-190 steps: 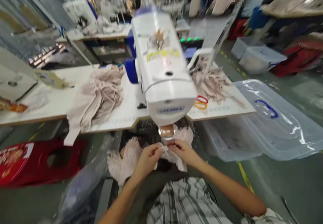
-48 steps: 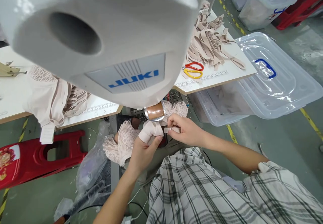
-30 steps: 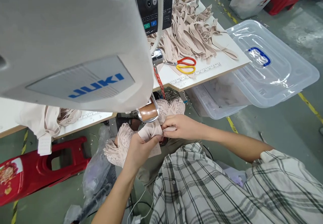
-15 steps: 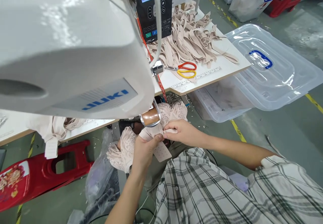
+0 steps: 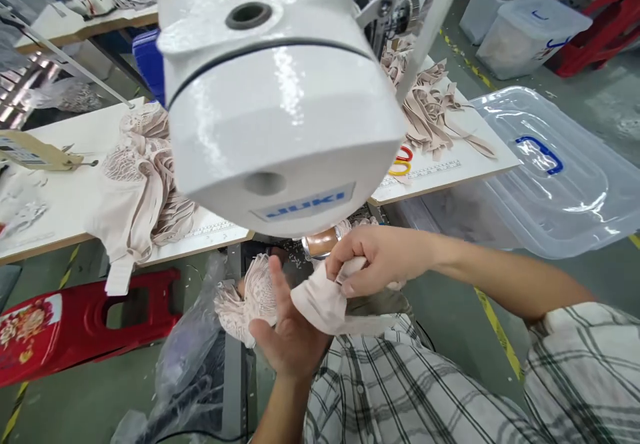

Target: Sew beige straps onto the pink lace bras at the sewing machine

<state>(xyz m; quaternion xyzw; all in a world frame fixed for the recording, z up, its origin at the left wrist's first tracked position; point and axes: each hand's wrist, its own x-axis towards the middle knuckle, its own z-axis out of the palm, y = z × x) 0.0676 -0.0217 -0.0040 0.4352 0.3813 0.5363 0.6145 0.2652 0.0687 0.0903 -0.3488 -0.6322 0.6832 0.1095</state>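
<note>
My right hand (image 5: 383,257) pinches the pale beige band of a bra (image 5: 320,301), just in front of the sewing machine. The band bunches below my fingers, and a strip of it trails to the right across my lap. My left hand (image 5: 295,341) is open, palm up with thumb and fingers apart, beside the band; some of its fingers are hidden by the cloth. A pleated lace cup (image 5: 257,291) hangs left of that hand. Above both hands looms the white head of the sewing machine (image 5: 285,131), with a copper-coloured part (image 5: 321,242) under it.
Beige straps (image 5: 430,117) and red-and-yellow scissors (image 5: 401,162) lie on the right tabletop. More bras (image 5: 145,184) are piled on the left tabletop. A clear lidded bin (image 5: 565,191) stands right, a red stool (image 5: 90,324) left. Plastic bags (image 5: 190,344) hang near the machine stand.
My left hand has let go of the band and opened. My right hand has lifted the band up and towards me. The view has shifted, showing more of the left tabletop.
</note>
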